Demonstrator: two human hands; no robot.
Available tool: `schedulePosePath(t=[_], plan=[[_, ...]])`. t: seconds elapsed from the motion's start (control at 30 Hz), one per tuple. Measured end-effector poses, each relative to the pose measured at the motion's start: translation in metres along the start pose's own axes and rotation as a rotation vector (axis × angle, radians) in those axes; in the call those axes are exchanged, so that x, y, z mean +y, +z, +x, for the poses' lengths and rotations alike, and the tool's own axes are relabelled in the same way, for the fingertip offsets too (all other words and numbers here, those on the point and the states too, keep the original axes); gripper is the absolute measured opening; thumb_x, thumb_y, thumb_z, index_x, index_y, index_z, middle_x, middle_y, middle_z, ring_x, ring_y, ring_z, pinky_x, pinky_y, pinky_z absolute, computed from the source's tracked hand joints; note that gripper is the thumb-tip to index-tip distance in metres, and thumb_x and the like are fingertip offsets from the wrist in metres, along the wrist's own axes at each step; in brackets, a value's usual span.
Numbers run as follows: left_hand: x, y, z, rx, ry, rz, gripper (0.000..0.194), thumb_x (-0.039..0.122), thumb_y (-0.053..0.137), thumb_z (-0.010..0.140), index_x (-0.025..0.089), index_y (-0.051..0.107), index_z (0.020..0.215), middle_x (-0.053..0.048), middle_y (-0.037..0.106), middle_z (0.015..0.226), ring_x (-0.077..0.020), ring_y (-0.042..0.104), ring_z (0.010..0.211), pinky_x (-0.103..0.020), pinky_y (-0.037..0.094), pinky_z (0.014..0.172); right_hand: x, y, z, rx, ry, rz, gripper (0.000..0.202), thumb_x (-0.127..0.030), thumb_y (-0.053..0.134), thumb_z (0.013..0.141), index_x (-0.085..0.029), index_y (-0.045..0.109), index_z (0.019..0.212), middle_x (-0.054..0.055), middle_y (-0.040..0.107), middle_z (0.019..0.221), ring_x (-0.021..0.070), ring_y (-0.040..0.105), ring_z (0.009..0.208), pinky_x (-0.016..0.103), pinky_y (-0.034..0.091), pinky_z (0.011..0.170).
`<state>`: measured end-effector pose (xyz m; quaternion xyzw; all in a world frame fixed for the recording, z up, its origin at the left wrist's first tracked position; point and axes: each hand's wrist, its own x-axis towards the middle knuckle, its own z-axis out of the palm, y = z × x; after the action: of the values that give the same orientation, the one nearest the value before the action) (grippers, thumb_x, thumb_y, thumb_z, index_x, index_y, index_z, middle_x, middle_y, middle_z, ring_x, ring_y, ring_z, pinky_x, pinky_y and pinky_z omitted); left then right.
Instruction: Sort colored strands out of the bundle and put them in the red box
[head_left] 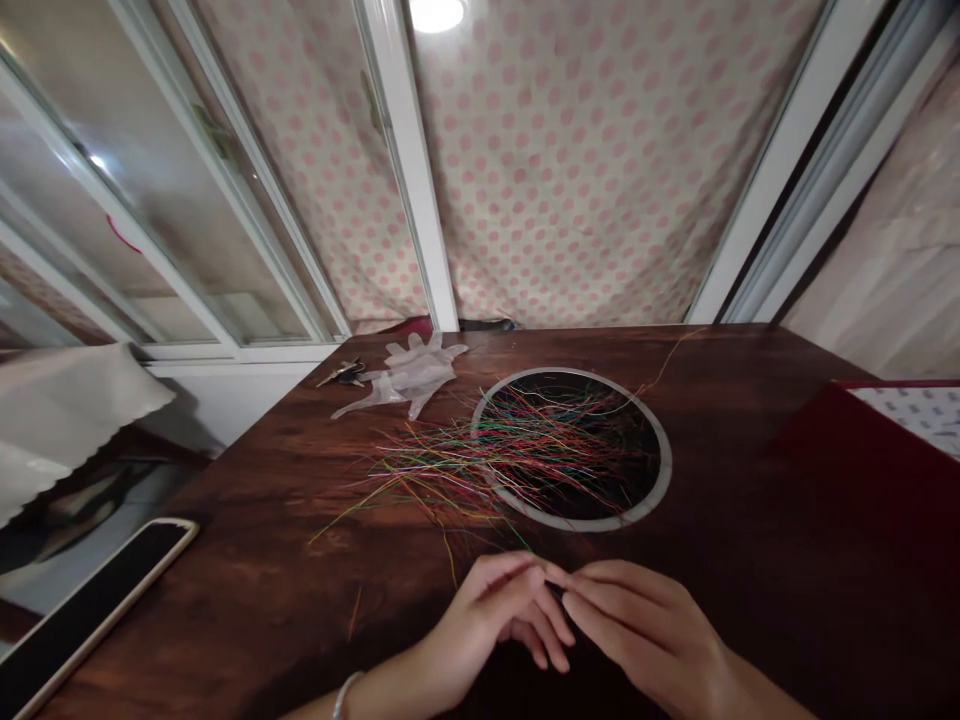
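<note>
My left hand (501, 612) and my right hand (643, 625) meet fingertip to fingertip at the near edge of a dark wooden table (247, 590). Both pinch something very thin between thumb and forefinger, probably a single thread, too fine to make out. Just beyond my fingers lies a loose bundle of coloured threads (517, 455), red, green, yellow and blue. The bundle spreads from the tabletop over a round dark hole with a metal rim (660, 440). A bracelet shows on my left wrist.
A pair of clear plastic gloves (411, 378) and a set of keys (343, 372) lie at the table's far left. A phone (90, 608) rests face up at the left edge. A red cloth (847, 440) covers the right side. A dotted curtain hangs behind.
</note>
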<state>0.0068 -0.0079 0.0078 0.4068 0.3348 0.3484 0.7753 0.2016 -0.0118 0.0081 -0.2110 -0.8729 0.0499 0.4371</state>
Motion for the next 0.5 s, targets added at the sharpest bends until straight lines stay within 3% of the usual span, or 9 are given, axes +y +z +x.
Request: schedulePosePath(t=[0.1,0.2,0.3,0.5], plan=[[0.003,0.000,-0.001,0.043,0.019,0.023,0.026,0.036,0.063,0.083,0.011,0.068,0.088,-0.005,0.067,0.065,-0.0111,0.065,0.053,-0.017,0.046,0.050,-0.003,0.001,0.000,-0.036,0.001,-0.023,0.029,-0.010,0.053,0.086,-0.018,0.061,0.113,0.006,0.071,0.092,0.0182,0.066,0.088,0.029,0.058,0.075],[0.006,0.000,-0.001,0.083,0.046,0.066,0.023,0.034,0.066,0.081,0.013,0.069,0.090,-0.004,0.067,0.067,-0.0107,0.064,0.055,-0.017,0.046,0.052,-0.005,0.007,-0.001,0.027,0.065,0.020,0.031,-0.003,0.051,0.084,-0.017,0.060,0.110,0.006,0.070,0.084,0.0169,0.065,0.080,0.028,0.057,0.069],[0.007,-0.001,-0.001,0.100,0.081,0.096,0.022,0.035,0.066,0.081,0.014,0.069,0.087,-0.004,0.068,0.067,-0.0107,0.064,0.055,-0.017,0.045,0.051,-0.007,0.011,0.000,0.093,0.185,0.143,0.033,0.002,0.049,0.081,-0.017,0.062,0.105,0.005,0.068,0.078,0.0153,0.063,0.071,0.027,0.055,0.062],[0.006,-0.002,-0.001,0.058,0.104,0.108,0.018,0.031,0.063,0.083,0.014,0.069,0.083,-0.006,0.070,0.074,-0.0121,0.066,0.063,-0.017,0.046,0.054,-0.009,0.009,0.002,0.173,0.441,0.304,0.022,-0.003,0.055,0.080,-0.018,0.067,0.089,0.004,0.067,0.072,0.0128,0.061,0.064,0.024,0.051,0.058]])
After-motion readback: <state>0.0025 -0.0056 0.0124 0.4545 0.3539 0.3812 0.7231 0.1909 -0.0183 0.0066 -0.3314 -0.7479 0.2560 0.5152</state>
